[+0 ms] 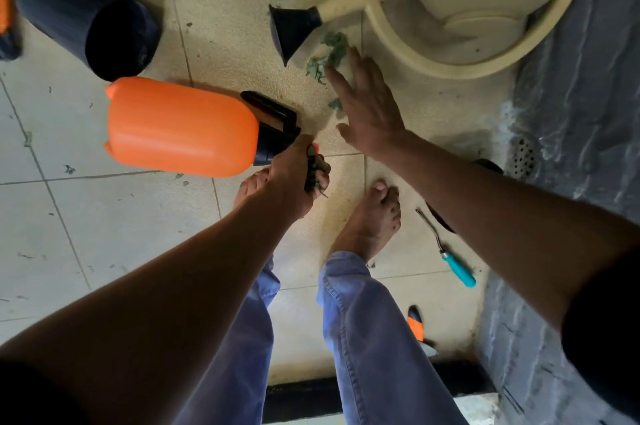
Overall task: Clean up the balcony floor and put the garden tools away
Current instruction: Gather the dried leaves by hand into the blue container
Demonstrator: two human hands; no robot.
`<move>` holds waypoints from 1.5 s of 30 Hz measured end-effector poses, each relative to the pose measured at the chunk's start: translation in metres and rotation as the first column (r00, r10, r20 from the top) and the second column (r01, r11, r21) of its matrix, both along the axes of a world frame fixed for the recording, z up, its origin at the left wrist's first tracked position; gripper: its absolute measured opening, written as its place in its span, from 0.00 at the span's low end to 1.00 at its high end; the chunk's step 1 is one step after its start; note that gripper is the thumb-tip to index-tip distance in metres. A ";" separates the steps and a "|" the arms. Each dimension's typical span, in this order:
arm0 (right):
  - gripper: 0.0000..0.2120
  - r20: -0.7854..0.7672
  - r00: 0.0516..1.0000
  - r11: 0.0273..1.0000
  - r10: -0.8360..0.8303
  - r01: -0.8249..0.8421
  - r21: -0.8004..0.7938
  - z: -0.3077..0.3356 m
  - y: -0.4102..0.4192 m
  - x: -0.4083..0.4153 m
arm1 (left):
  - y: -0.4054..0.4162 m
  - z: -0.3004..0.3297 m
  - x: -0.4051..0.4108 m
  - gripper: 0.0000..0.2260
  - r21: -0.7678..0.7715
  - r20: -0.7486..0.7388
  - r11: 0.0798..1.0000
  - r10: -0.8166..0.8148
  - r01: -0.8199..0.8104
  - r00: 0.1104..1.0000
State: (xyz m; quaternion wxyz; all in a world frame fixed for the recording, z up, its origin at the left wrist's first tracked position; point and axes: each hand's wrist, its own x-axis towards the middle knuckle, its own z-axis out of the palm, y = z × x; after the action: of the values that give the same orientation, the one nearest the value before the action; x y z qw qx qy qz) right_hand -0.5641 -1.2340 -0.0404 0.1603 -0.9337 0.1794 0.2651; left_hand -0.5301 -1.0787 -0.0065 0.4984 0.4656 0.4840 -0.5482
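My left hand grips the black handle of an orange spray bottle, which hangs sideways above the tiled floor; a clump of dark plant scraps is pinched in the same fist. My right hand is spread flat with straight fingers over a small pile of green leaf scraps on the floor. A cream watering can with a black rose spout lies just beyond the scraps.
A dark cylindrical pot lies at the upper left. A small tool with a teal handle and an orange-handled tool lie at the right near my bare feet. A floor drain sits by the grey wall.
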 end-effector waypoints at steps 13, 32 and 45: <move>0.24 0.065 0.968 0.970 0.241 -0.239 -0.031 -0.001 -0.006 0.021 | 0.012 0.001 0.001 0.16 -0.042 -0.008 0.998 -0.052 0.052 0.999; 0.08 0.104 0.648 0.630 -0.754 0.670 0.392 0.026 0.023 -0.059 | 0.004 0.014 -0.008 0.14 -0.040 -0.046 0.993 -0.113 0.111 0.993; 0.08 0.334 0.787 0.853 -0.519 0.451 0.262 0.090 0.040 -0.069 | -0.046 0.046 -0.013 0.16 -0.157 0.023 0.950 -0.270 0.270 0.963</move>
State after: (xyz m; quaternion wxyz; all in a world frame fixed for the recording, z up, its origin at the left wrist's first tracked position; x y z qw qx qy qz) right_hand -0.6330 -1.1936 0.0499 0.3338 -0.8725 0.3549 0.0363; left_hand -0.5434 -1.1249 0.0391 0.4548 0.4866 0.3702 -0.6476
